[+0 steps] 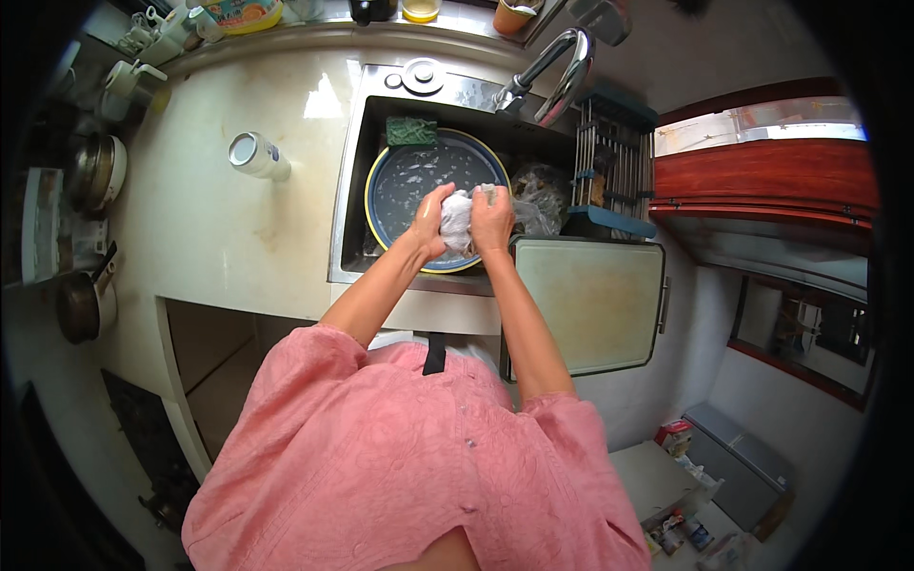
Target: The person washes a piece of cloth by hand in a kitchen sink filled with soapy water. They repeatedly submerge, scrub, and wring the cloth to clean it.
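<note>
A wet, bunched white cloth (457, 222) is squeezed between my two hands above a round basin (378, 205) with a yellow rim. My left hand (431, 223) presses on its left side, and the fingers of my right hand (492, 219) curl round its right side. Sudsy water fills the basin, which stands inside the steel sink (344, 214). On the basin's far left rim lies a green scouring pad (411, 131). The cloth's underside is hidden.
A chrome faucet (562, 71) arches over the sink's far right. Beside the basin sits a clear plastic bag (540, 195), with a dish rack (602, 162) farther right. A cutting board (586, 305) lies at the near right. The white-lidded jar (259, 157) stands on the left counter.
</note>
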`<act>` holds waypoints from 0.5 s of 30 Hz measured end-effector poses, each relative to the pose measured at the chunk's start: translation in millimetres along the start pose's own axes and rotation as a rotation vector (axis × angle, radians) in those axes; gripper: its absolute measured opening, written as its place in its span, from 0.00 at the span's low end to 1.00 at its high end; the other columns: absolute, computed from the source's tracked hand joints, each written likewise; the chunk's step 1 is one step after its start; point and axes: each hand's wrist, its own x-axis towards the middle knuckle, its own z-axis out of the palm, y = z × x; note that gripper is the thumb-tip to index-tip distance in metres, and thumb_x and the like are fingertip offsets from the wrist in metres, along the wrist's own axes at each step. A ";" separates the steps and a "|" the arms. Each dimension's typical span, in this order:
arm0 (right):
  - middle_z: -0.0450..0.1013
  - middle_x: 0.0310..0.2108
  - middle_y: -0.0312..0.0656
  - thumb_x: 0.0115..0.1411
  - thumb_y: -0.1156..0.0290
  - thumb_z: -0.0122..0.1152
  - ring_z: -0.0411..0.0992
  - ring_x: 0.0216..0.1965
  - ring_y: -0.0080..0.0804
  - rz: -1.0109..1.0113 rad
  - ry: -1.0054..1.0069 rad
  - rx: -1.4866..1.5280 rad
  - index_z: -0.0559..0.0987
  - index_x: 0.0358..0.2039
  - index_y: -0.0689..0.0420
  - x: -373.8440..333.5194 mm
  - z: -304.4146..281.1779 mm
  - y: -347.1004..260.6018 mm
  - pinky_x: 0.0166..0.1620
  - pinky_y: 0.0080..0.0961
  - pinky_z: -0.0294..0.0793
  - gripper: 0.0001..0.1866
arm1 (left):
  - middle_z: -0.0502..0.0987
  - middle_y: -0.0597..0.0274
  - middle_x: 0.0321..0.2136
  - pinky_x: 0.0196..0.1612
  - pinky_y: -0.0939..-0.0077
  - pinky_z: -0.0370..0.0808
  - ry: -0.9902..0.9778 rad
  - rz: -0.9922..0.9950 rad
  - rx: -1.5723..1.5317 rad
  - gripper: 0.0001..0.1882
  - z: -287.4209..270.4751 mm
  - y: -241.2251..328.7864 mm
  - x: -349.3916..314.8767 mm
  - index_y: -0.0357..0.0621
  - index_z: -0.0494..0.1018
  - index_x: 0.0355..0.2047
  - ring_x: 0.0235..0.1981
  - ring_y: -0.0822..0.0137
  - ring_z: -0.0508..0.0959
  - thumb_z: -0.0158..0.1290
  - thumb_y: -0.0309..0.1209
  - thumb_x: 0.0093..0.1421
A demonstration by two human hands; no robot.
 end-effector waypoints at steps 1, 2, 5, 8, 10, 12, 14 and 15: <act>0.74 0.29 0.50 0.56 0.64 0.57 0.73 0.32 0.47 0.017 0.008 0.086 0.72 0.36 0.61 2.9 -3.3 7.1 0.36 0.37 0.71 0.14 | 0.77 0.57 0.32 0.42 0.63 0.73 -0.040 -0.003 0.021 0.19 5.8 1.7 -4.2 0.42 0.72 0.35 0.33 0.59 0.77 0.41 0.44 0.60; 0.74 0.32 0.47 0.56 0.65 0.58 0.73 0.32 0.40 0.084 -0.023 0.329 0.72 0.41 0.60 2.6 -3.7 8.9 0.37 0.32 0.71 0.15 | 0.77 0.58 0.35 0.43 0.65 0.73 0.007 0.064 0.057 0.20 9.0 4.2 -8.8 0.42 0.72 0.37 0.35 0.60 0.77 0.41 0.46 0.60; 0.72 0.39 0.40 0.56 0.68 0.61 0.70 0.36 0.24 0.390 -0.315 0.877 0.69 0.51 0.61 -0.8 -17.3 7.8 0.39 0.20 0.71 0.23 | 0.77 0.60 0.35 0.43 0.65 0.73 -0.188 -0.013 0.176 0.20 -4.0 21.6 -6.5 0.43 0.72 0.37 0.35 0.62 0.77 0.43 0.46 0.60; 0.73 0.37 0.41 0.53 0.71 0.64 0.71 0.35 0.22 0.377 -0.500 0.835 0.73 0.47 0.63 -8.1 -21.5 2.4 0.38 0.18 0.72 0.21 | 0.77 0.60 0.36 0.43 0.68 0.72 -0.114 -0.078 0.482 0.17 -12.2 38.3 -4.6 0.45 0.71 0.39 0.38 0.65 0.76 0.48 0.44 0.58; 0.74 0.34 0.39 0.52 0.72 0.65 0.71 0.33 0.21 0.380 -0.502 0.697 0.75 0.44 0.63 -6.6 -26.9 5.4 0.36 0.18 0.72 0.18 | 0.75 0.63 0.32 0.40 0.72 0.71 -0.067 -0.133 0.640 0.15 6.1 47.8 -18.6 0.45 0.71 0.38 0.35 0.68 0.75 0.53 0.40 0.55; 0.74 0.32 0.38 0.52 0.72 0.65 0.71 0.32 0.21 0.364 -0.484 0.626 0.76 0.41 0.63 -5.8 -28.3 4.8 0.35 0.18 0.72 0.16 | 0.73 0.66 0.29 0.37 0.75 0.70 -0.088 -0.087 0.793 0.14 5.3 50.4 -22.2 0.45 0.71 0.39 0.32 0.72 0.73 0.54 0.37 0.53; 0.74 0.31 0.37 0.52 0.73 0.64 0.71 0.31 0.21 0.335 -0.436 0.616 0.77 0.38 0.62 -5.6 -28.9 5.9 0.35 0.18 0.72 0.13 | 0.69 0.71 0.23 0.29 0.80 0.66 -0.126 -0.038 0.919 0.15 -1.6 53.1 -23.8 0.43 0.70 0.39 0.24 0.78 0.68 0.58 0.31 0.50; 0.74 0.31 0.36 0.51 0.73 0.64 0.71 0.30 0.20 0.321 -0.412 0.610 0.77 0.37 0.62 -5.4 -29.5 6.7 0.34 0.19 0.72 0.12 | 0.68 0.71 0.21 0.27 0.81 0.64 -0.115 -0.030 0.973 0.16 -7.8 54.4 -24.4 0.43 0.70 0.39 0.22 0.78 0.67 0.58 0.30 0.49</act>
